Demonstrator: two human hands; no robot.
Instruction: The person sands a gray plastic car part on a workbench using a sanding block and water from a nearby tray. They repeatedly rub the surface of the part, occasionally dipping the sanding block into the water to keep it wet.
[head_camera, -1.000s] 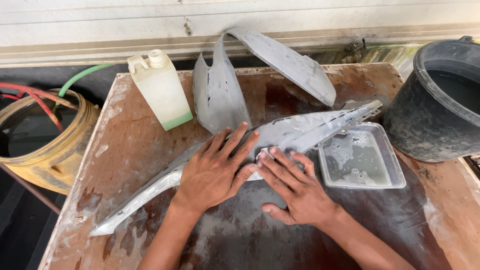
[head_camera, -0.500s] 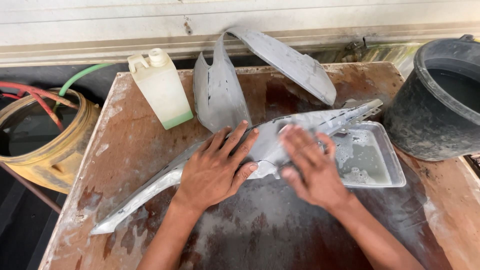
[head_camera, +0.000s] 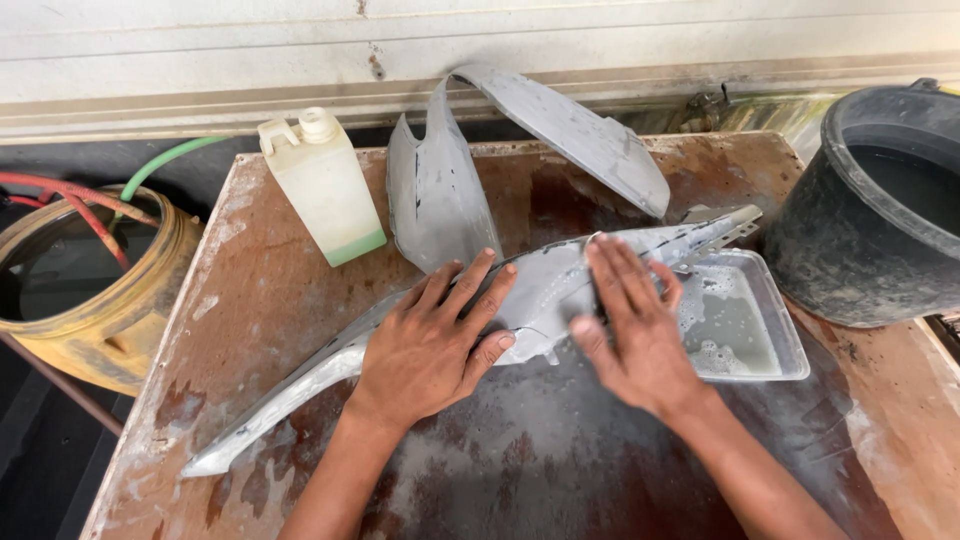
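Now your right hand, fingers flat, is sliding up the grey fairing panel while your left hand, fingers spread, is pinning it.

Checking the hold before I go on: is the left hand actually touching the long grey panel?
Touching. The head view shows the left hand pressed flat, fingers spread, on the long grey panel, with no gap under the palm.

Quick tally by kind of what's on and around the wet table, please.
Grey body panels: 2, the long panel under both hands and the curved panel
Jug: 1
Clear tray: 1
Buckets: 2, black bucket and yellow bucket
Total: 6
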